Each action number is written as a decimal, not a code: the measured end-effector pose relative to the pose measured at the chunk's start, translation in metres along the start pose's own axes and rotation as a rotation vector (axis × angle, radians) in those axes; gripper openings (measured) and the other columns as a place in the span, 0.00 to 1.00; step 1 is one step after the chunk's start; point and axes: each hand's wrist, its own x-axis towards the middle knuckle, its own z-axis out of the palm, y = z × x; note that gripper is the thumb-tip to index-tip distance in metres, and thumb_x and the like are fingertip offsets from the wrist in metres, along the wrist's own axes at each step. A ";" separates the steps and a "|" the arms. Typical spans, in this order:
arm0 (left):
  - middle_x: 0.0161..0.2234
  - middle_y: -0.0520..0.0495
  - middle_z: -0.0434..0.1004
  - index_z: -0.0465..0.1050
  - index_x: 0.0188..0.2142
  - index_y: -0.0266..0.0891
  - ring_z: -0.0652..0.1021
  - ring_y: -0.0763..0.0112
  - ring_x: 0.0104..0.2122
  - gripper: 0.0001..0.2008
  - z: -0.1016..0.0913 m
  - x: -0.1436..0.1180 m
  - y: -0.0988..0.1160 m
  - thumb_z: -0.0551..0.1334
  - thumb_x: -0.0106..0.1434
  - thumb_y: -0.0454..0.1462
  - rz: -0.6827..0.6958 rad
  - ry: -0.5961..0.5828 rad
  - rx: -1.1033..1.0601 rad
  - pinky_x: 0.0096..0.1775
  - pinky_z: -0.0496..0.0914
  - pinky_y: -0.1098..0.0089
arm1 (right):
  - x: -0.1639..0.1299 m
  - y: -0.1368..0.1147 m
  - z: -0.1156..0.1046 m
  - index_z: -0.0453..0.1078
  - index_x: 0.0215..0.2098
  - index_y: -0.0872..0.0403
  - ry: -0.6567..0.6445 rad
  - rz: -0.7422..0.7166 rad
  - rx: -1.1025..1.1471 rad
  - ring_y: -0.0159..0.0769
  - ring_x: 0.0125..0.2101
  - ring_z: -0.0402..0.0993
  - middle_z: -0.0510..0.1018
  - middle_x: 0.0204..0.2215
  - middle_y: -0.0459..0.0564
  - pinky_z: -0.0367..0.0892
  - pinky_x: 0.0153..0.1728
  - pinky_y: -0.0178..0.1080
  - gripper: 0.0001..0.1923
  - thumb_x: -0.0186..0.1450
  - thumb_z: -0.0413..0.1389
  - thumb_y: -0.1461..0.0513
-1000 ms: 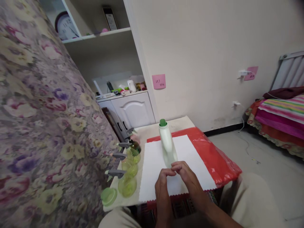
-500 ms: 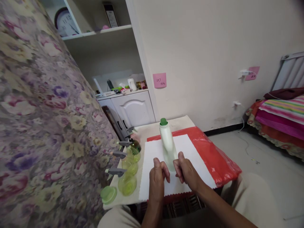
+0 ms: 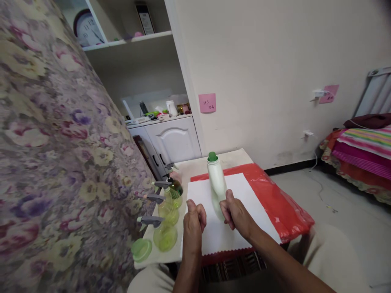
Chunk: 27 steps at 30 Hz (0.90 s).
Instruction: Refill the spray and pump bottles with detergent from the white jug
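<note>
A pale green plastic bottle (image 3: 217, 183) stands uncapped on a white sheet (image 3: 241, 191), with a green pour spout (image 3: 212, 156) in its neck. To the left of the bottle and apart from it is my left hand (image 3: 193, 221), fingers curled in and thumb pointing up, with nothing seen in it. My right hand (image 3: 236, 211) is curled the same way, thumb up, at the bottle's lower right side. Its fingers overlap the bottle's edge from here; whether they touch it I cannot tell. A light green round cap (image 3: 141, 249) lies at the table's front left corner.
Several spray bottles with grey triggers, the nearest a clear yellow-green one (image 3: 165, 236), line the table's left edge. Red plastic wrapping (image 3: 269, 203) lies under the sheet and spreads right. A floral curtain (image 3: 76, 162) hangs on the left; a cabinet (image 3: 172, 142) stands behind.
My left hand has moved left, away from the bottle. My right hand has shifted only slightly upward. The bottle stays standing in place; the view has shifted a little.
</note>
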 end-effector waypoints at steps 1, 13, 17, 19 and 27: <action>0.13 0.55 0.48 0.53 0.13 0.41 0.54 0.74 0.17 0.33 0.000 0.001 0.000 0.36 0.66 0.57 -0.005 0.000 0.002 0.24 0.48 0.68 | 0.001 0.000 0.000 0.56 0.11 0.50 -0.001 -0.002 0.006 0.31 0.15 0.61 0.57 0.07 0.41 0.63 0.27 0.36 0.39 0.63 0.26 0.37; 0.13 0.56 0.47 0.53 0.13 0.42 0.54 0.74 0.17 0.32 -0.001 0.002 0.000 0.36 0.66 0.56 -0.002 0.016 0.016 0.25 0.48 0.68 | 0.005 0.001 0.002 0.56 0.11 0.51 -0.003 0.018 0.015 0.31 0.15 0.60 0.57 0.07 0.41 0.63 0.26 0.36 0.40 0.62 0.25 0.36; 0.13 0.56 0.47 0.53 0.13 0.42 0.54 0.74 0.17 0.32 -0.001 0.002 -0.001 0.37 0.66 0.56 0.006 0.008 0.008 0.24 0.47 0.68 | 0.005 0.001 0.002 0.56 0.11 0.51 0.000 0.021 0.012 0.31 0.15 0.60 0.57 0.07 0.41 0.63 0.27 0.36 0.40 0.63 0.25 0.36; 0.13 0.56 0.47 0.52 0.13 0.42 0.54 0.74 0.17 0.32 -0.001 0.002 -0.001 0.37 0.66 0.56 0.015 0.011 0.011 0.24 0.47 0.68 | 0.005 0.001 0.002 0.57 0.11 0.51 0.001 0.021 0.011 0.31 0.15 0.60 0.57 0.06 0.41 0.64 0.27 0.36 0.40 0.63 0.26 0.36; 0.12 0.56 0.54 0.56 0.14 0.41 0.59 0.74 0.17 0.29 0.001 0.003 -0.026 0.45 0.65 0.56 -0.052 -0.047 0.028 0.24 0.54 0.71 | 0.002 0.012 0.006 0.58 0.12 0.51 -0.028 -0.030 0.034 0.30 0.15 0.60 0.57 0.07 0.40 0.61 0.25 0.35 0.35 0.67 0.34 0.40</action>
